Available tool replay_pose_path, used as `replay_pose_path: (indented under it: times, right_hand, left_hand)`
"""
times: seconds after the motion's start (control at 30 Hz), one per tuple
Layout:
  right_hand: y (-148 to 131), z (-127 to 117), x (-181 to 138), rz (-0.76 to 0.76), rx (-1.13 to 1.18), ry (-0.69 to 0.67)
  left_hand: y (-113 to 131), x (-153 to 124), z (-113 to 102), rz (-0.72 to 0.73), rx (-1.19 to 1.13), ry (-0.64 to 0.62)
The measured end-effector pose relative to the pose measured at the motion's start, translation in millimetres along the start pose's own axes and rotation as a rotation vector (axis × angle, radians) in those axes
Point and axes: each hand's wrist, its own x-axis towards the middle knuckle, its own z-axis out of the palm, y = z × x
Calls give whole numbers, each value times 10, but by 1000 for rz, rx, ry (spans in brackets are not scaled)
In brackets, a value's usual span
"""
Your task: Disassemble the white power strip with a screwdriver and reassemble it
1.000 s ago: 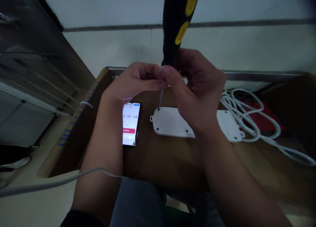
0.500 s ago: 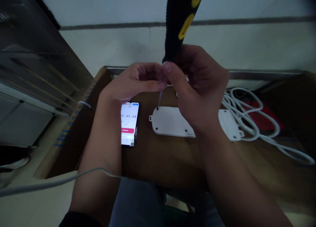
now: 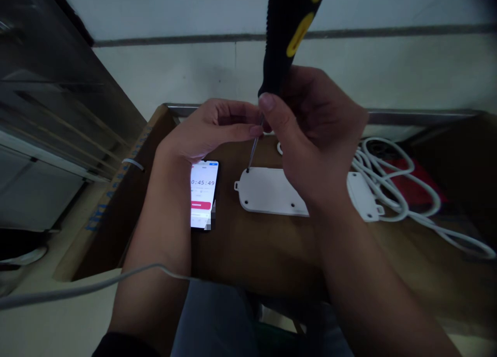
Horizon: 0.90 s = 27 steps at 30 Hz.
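Observation:
A white power strip point(image 3: 267, 191) lies face down on a brown cardboard surface point(image 3: 252, 248), its back showing small screw holes. A black screwdriver with yellow marks point(image 3: 285, 36) stands nearly upright, its thin shaft tip resting in the far-left corner hole. My right hand point(image 3: 314, 139) is closed round the lower end of the handle. My left hand point(image 3: 209, 126) has its fingers pinched together against the shaft just below the handle.
A phone point(image 3: 204, 194) with a lit timer screen lies left of the strip. The strip's white cable point(image 3: 392, 181) coils at the right over something red. A thin white wire point(image 3: 77, 287) crosses the lower left. A metal cabinet stands at left, a white wall behind.
The screwdriver handle has tilted slightly to the right and my right hand has shifted with it. The tip stays in the same corner hole. The phone timer has advanced.

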Motion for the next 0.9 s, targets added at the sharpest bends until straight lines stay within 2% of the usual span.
replay_pose_path:
  times: [0.3, 0.47, 0.67, 0.9]
  right_hand:
    - [-2, -12, -3, 32, -20, -34]
    - [19, -38, -2, -18, -15, -70]
    - [-17, -65, 10, 46, -6, -133]
    - [-64, -25, 14, 85, 11, -129]
  left_hand:
    - [-5, 18, 34, -6, 7, 42]
    - [-3, 15, 36, 14, 51, 53]
    - [23, 35, 68, 7, 20, 101]
    - [45, 29, 104, 16, 96, 159]
